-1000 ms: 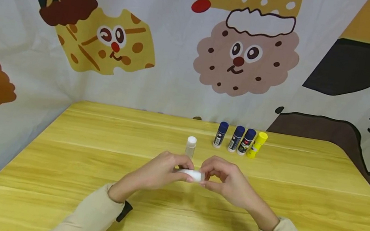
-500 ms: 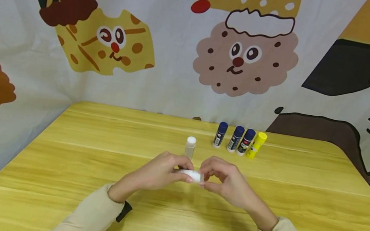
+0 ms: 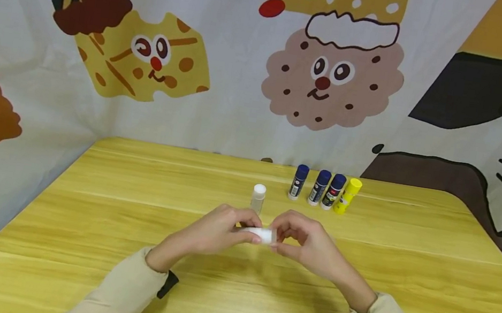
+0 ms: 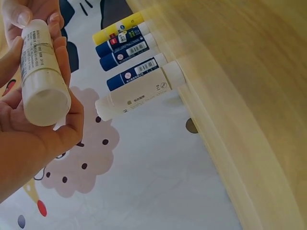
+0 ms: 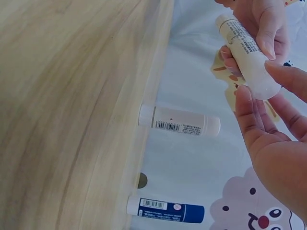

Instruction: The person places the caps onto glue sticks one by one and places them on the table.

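Above the middle of the table, both hands hold one white glue stick (image 3: 260, 234) lying about level. My left hand (image 3: 220, 230) grips its body, with the thumb along the near side. At the opposite end, my right hand (image 3: 308, 245) pinches the translucent cap between thumb and fingers; the cap still sits against the body. Small dark print shows on the held glue stick (image 5: 244, 50) in the right wrist view. Just behind the hands, a second white glue stick (image 3: 257, 199) stands upright, its lower part partly behind the left hand.
Farther back to the right, three blue-capped glue sticks (image 3: 319, 187) and a yellow glue stick (image 3: 348, 196) stand upright in a row. The wooden table (image 3: 131, 176) ends at a cartoon-printed cloth (image 3: 226, 126) hanging behind it.
Both hands keep their hold on the white glue stick and have barely moved, rising very slightly. The standing glue sticks have stayed where they were.
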The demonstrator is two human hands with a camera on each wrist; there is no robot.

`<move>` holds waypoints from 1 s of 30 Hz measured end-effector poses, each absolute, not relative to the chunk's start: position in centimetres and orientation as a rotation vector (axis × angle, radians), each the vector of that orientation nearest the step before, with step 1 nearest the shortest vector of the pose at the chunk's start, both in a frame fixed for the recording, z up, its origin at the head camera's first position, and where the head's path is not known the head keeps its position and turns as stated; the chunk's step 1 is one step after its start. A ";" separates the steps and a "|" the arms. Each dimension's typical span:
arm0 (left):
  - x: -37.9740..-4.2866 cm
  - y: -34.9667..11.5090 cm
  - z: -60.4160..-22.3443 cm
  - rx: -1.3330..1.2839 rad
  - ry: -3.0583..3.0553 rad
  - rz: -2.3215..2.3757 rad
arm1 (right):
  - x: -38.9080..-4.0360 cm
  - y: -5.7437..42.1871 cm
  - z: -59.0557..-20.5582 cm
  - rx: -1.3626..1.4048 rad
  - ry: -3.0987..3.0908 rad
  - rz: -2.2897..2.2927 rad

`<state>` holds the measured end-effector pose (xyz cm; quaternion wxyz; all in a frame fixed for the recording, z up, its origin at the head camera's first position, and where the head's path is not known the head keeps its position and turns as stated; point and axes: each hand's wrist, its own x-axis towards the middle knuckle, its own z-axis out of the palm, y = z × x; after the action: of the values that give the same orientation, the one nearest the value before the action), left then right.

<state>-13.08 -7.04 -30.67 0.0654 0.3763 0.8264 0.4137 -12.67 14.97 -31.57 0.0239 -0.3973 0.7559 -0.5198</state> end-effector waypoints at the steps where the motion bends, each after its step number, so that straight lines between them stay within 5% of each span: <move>1: -13.1 -7.1 -30.7 1.137 2.489 1.252 | -12.7 15.0 -31.6 -1.215 2.343 -1.604; 30: -13.3 -7.3 -30.8 1.124 2.431 1.263 | -12.8 15.4 -31.5 -1.161 2.301 -1.651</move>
<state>-13.31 -7.35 -30.81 0.0902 0.3782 0.8176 0.4247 -12.83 15.40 -31.55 0.0403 -0.3790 0.7512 -0.5389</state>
